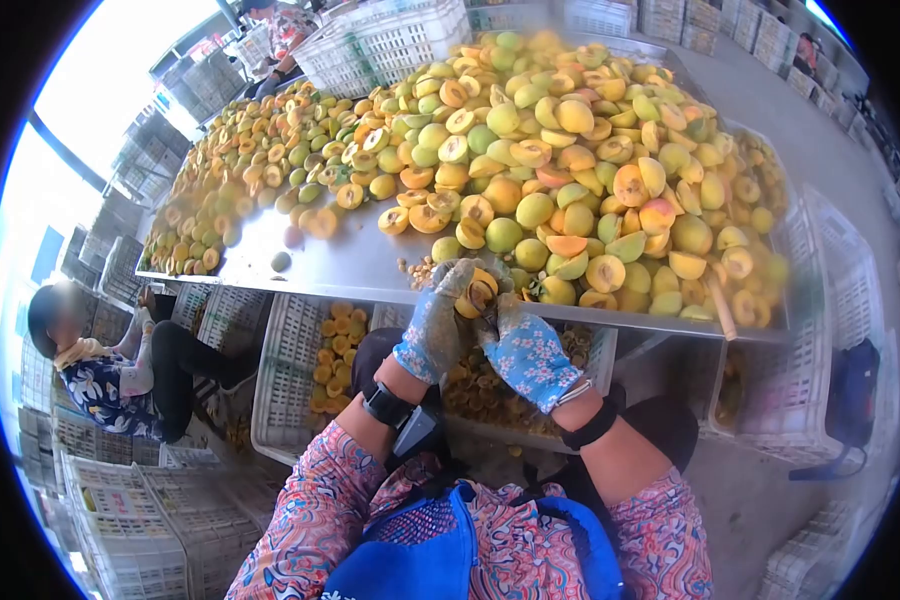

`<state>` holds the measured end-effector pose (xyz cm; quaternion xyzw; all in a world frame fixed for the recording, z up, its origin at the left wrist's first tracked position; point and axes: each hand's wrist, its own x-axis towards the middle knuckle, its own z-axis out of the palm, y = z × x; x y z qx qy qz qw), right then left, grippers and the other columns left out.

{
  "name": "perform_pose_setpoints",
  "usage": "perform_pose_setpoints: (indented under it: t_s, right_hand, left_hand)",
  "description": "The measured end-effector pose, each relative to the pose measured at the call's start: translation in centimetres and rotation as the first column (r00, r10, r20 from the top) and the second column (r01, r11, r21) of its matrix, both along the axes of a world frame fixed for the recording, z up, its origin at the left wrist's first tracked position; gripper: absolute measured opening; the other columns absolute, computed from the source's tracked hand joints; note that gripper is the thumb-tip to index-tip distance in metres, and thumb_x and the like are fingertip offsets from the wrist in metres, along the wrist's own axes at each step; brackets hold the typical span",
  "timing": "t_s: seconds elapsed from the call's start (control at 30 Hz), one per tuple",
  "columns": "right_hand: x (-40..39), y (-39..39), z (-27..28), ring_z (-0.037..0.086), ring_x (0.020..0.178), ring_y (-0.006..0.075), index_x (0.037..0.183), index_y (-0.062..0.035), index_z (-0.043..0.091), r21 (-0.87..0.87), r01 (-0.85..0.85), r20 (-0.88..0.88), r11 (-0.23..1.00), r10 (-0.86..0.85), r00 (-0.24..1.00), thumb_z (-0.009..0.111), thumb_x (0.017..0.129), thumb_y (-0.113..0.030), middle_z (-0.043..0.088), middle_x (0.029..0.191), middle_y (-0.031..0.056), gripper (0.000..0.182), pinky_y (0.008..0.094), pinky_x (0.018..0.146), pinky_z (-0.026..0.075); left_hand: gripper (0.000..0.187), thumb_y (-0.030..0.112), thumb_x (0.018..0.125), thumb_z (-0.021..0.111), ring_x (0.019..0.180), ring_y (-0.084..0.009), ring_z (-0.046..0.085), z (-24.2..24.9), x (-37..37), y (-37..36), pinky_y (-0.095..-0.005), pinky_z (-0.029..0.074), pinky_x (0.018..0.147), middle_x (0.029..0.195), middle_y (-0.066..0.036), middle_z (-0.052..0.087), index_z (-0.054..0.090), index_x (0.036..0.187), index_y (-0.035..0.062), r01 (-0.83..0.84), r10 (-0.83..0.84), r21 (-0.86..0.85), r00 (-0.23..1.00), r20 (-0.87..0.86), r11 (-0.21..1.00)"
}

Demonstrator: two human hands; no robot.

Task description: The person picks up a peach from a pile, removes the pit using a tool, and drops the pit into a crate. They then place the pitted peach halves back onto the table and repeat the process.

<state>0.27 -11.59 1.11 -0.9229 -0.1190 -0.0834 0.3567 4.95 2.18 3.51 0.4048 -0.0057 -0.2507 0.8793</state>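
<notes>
Both my hands wear dirty gloves with blue floral cuffs and meet at the table's front edge. My left hand (438, 318) is closed around a cut apricot (478, 294), its orange flesh and dark centre facing up. Against that fruit, my right hand (522, 340) has its fingers curled in; what they grip is hidden. Beside my left hand lies a small cluster of pits (418, 270) on the metal table (355, 262). A large heap of whole and halved apricots (530, 150), yellow, green and orange, rises just beyond my hands.
Below the table edge, a white crate (270, 405) holds apricot halves, and another container under my hands holds more pieces. A wooden stick (722, 303) juts over the table's front right edge. A co-worker (110, 365) sits at the left. Stacked crates (380, 45) surround the table.
</notes>
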Motion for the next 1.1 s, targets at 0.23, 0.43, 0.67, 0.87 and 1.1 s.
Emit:
perform_pose_setpoints:
  t_s: [0.23, 0.43, 0.67, 0.87, 1.1]
  right_hand:
    - [-0.3, 0.0, 0.7, 0.060, 0.076, 0.0451, 0.102, 0.0060, 0.054, 0.206, 0.002, -0.192, 0.979, 0.038, 0.981, 0.059, 0.088, -0.025, 0.062, 0.076, 0.0251, 0.034, 0.0507, 0.067, 0.049]
    - [-0.8, 0.5, -0.2, 0.062, 0.068, 0.0401, 0.096, 0.0032, 0.057, -0.026, 0.003, 0.031, 1.000, -0.003, 1.000, 0.059, 0.088, -0.025, 0.061, 0.068, 0.0219, 0.029, 0.0483, 0.061, 0.050]
    - [-0.7, 1.3, -1.5, 0.062, 0.069, 0.0409, 0.098, 0.0047, 0.055, 0.200, 0.039, -0.046, 0.979, -0.031, 0.998, 0.058, 0.089, -0.021, 0.061, 0.071, 0.0251, 0.028, 0.0474, 0.060, 0.049]
    - [-1.2, -0.2, 3.3, 0.047, 0.043, 0.0174, 0.107, -0.0059, 0.049, 0.749, 0.357, -0.637, 0.558, 0.460, 0.618, 0.054, 0.095, -0.017, 0.050, 0.058, 0.0041, 0.017, 0.0311, 0.041, 0.038]
    - [-1.0, -0.6, 2.5, 0.041, 0.040, 0.0113, 0.107, -0.0092, 0.046, 0.839, 0.284, -0.533, 0.465, 0.591, 0.606, 0.055, 0.096, -0.023, 0.047, 0.058, -0.0003, 0.020, 0.0266, 0.035, 0.031]
  left_hand:
    - [0.042, 0.040, 0.096, 0.054, 0.106, -0.0235, 0.060, -0.6, -0.9, -0.2, -0.0396, 0.051, 0.092, 0.117, -0.012, 0.060, 0.054, 0.122, 0.0057, 0.024, -0.018, -0.029, 0.981, 0.192, 0.999]
    - [0.047, 0.044, 0.094, 0.057, 0.102, -0.0248, 0.061, -1.0, -0.6, -0.4, -0.0377, 0.053, 0.088, 0.113, -0.011, 0.061, 0.054, 0.122, 0.0061, -0.080, 0.068, 0.030, 0.956, 0.286, 0.996]
    - [0.040, 0.039, 0.096, 0.056, 0.092, -0.0230, 0.064, -1.0, -1.0, -1.3, -0.0372, 0.055, 0.082, 0.107, -0.011, 0.063, 0.056, 0.119, 0.0064, -0.183, 0.148, 0.081, 0.935, 0.322, 0.980]
    - [0.036, 0.033, 0.097, 0.055, 0.092, -0.0227, 0.063, -1.0, -1.1, -1.2, -0.0387, 0.055, 0.082, 0.108, -0.011, 0.063, 0.056, 0.119, 0.0049, -0.209, 0.154, 0.151, 0.938, 0.310, 0.966]
    - [0.037, 0.030, 0.097, 0.055, 0.098, -0.0218, 0.062, -0.3, -1.3, -1.0, -0.0347, 0.054, 0.082, 0.116, -0.012, 0.061, 0.052, 0.124, 0.0047, -0.213, 0.130, 0.197, 0.922, 0.364, 0.957]
